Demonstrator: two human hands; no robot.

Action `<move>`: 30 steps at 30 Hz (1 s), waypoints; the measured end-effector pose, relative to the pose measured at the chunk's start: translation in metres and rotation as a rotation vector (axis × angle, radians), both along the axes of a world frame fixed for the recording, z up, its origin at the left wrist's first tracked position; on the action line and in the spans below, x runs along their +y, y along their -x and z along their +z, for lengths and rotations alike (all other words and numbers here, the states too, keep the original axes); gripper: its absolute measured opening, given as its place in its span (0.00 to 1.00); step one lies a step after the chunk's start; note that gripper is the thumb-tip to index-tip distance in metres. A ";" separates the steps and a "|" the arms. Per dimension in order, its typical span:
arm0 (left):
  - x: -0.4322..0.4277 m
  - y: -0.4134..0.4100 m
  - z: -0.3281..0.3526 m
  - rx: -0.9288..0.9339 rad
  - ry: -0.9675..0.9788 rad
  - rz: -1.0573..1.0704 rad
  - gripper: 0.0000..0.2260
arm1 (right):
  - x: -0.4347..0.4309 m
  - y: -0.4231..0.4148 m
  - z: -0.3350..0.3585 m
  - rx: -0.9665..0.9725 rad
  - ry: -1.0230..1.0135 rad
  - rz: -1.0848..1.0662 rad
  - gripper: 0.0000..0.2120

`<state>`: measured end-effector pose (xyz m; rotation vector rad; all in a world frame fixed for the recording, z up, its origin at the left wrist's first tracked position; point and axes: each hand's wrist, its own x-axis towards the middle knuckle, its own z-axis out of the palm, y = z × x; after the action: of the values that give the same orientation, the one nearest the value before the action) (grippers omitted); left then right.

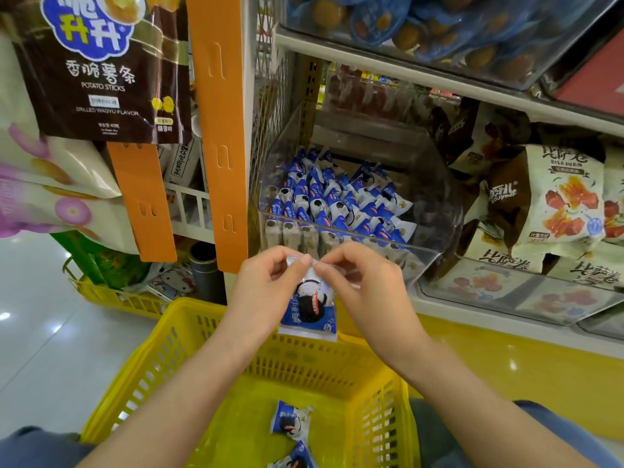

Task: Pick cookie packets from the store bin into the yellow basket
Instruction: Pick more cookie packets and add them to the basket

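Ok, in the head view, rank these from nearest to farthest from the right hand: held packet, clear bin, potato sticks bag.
1. held packet: pinched at its top edge by the right hand.
2. clear bin: on the shelf just behind the hand.
3. potato sticks bag: hanging far off at upper left.

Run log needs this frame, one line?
left hand + right hand: pinch cookie packet top edge | above yellow basket | two packets inside | clear bin: stocked

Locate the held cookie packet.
Head view, centre: left hand and right hand pinch the blue cookie packet over the far rim of the yellow plastic basket, below the clear bin.
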<state>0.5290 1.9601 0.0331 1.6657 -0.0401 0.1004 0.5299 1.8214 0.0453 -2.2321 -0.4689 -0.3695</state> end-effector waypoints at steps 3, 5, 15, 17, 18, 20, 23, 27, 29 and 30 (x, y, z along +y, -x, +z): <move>0.000 0.000 0.001 0.034 0.043 -0.015 0.07 | -0.002 0.001 0.000 -0.212 0.261 0.031 0.04; 0.000 0.000 0.001 0.029 0.040 -0.024 0.06 | -0.003 0.001 0.001 -0.225 0.255 0.011 0.04; -0.005 0.003 -0.008 -0.202 -0.404 0.000 0.11 | -0.007 -0.011 0.005 0.286 -0.441 -0.267 0.05; -0.008 0.007 -0.009 -0.134 -0.314 -0.117 0.17 | -0.005 -0.010 0.006 0.341 -0.452 -0.239 0.08; -0.010 0.007 -0.009 -0.105 -0.269 -0.150 0.19 | -0.005 -0.009 0.007 0.367 -0.458 -0.199 0.10; -0.011 0.006 -0.010 -0.066 -0.179 -0.172 0.16 | -0.003 -0.007 0.009 0.436 -0.514 -0.080 0.13; -0.010 0.004 -0.006 0.019 0.028 -0.168 0.09 | -0.002 -0.007 0.011 0.438 -0.495 0.031 0.10; -0.010 0.002 0.000 0.135 0.320 -0.133 0.05 | -0.001 -0.008 0.005 0.445 -0.342 -0.039 0.15; -0.009 0.001 0.000 0.154 0.357 -0.123 0.06 | 0.000 -0.009 0.005 0.526 -0.347 -0.031 0.17; -0.009 0.001 0.000 0.162 0.371 -0.122 0.06 | 0.001 -0.009 0.005 0.544 -0.342 -0.017 0.16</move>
<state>0.5285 1.9514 0.0335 1.2927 -0.0001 -0.1147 0.5392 1.8221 0.0498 -1.8968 -0.0849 0.1471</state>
